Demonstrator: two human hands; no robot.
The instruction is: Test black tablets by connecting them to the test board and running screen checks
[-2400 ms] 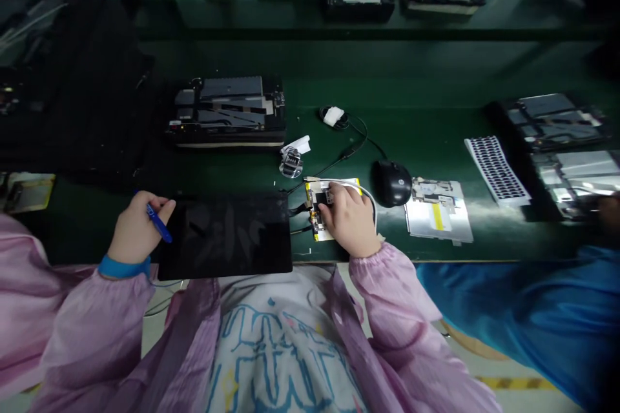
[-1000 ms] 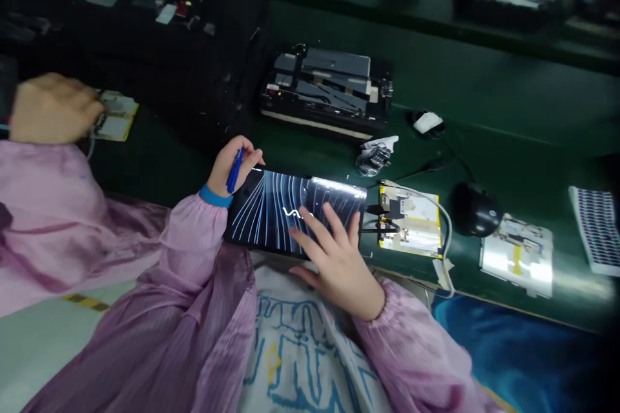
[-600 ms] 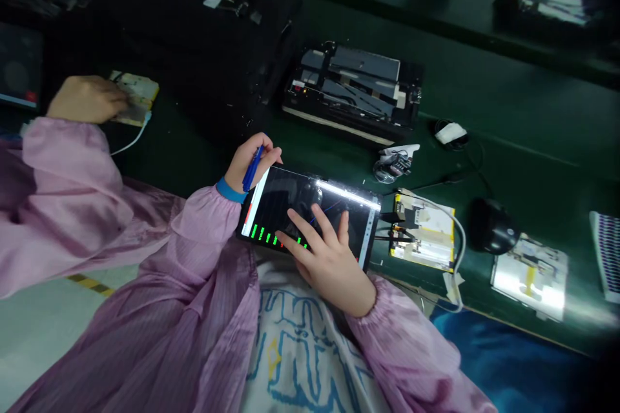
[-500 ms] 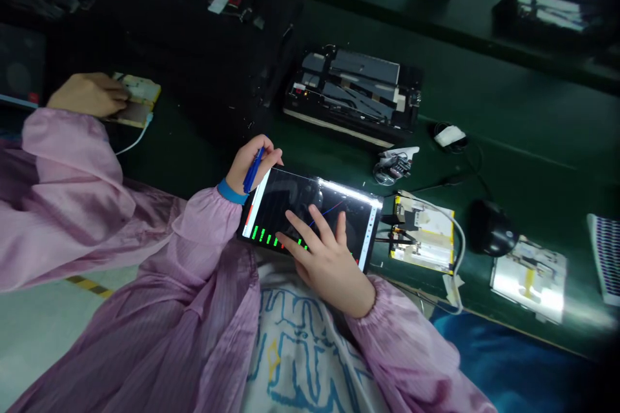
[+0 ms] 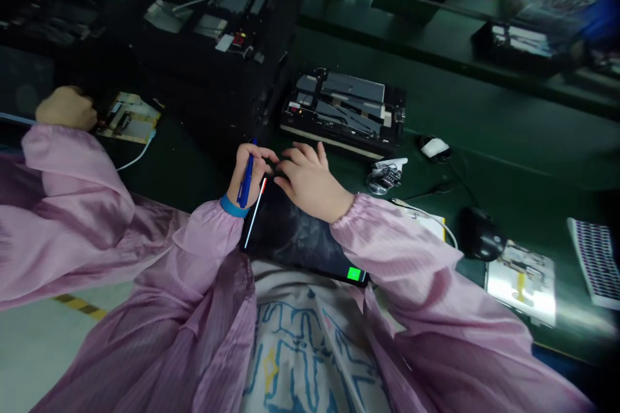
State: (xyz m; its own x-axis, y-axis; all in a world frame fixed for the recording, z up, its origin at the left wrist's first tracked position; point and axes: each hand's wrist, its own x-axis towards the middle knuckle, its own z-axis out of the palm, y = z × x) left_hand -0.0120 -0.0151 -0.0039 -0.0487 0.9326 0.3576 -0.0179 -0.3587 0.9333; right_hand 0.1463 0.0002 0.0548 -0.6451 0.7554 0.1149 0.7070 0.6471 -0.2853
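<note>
A dark flat display panel (image 5: 290, 232) lies in front of me, with a green square at its lower right and a thin white and red strip along its left edge. At its upper left corner is my left hand (image 5: 248, 174), closed around a blue pen (image 5: 246, 181) that slants upward. My right hand (image 5: 310, 177) hovers palm down over the panel's upper edge, fingers apart and slightly bent. Its fingertips come close to those of my left hand; whether they touch I cannot tell. My right sleeve covers the panel's right end.
Behind the panel sits a black tray of parts (image 5: 343, 103). To the right are a small clear-wrapped item (image 5: 385, 175), a mouse (image 5: 482, 232), a bare board (image 5: 522, 281) and a keyboard (image 5: 595, 258). At left, a co-worker's hand (image 5: 68, 108) is beside another board (image 5: 128, 117).
My right hand has moved from the panel's middle up and left to its upper edge. The screen went from a graph with green marks to mostly black. The co-worker's hand left the board.
</note>
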